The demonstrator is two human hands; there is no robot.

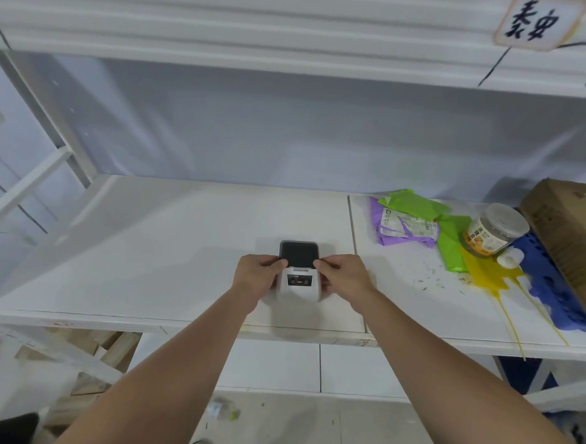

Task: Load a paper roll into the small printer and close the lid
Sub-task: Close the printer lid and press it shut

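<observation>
- Here, the left forearm reaches in from the near left and runs diagonally up toward the centre, wrist straight, back of the hand up.
- The left hand (254, 277) clasps the left side of the small printer (299, 281); its fingers (275, 262) curl narrow over the top left edge, where the dark lid (298, 253) meets the white body.
- The printer sits on the white worktop (166, 248), near its front edge and about mid-width, just left of a seam between two panels. The lid lies flat on the far half; two round buttons show on the near face.
- The right hand (345, 275) mirrors the left, fingers bent narrow and pressed against the printer's top right edge; the thumb is hidden, so how far it wraps around cannot be told.
- The right forearm stretches in from the near right corner, also straight.
- Far right on the worktop, well apart from the printer: green and purple bags (412, 218), a clear jar (495, 230) tipped over, a yellow spill (487, 273) and a cardboard box (572, 235).
</observation>
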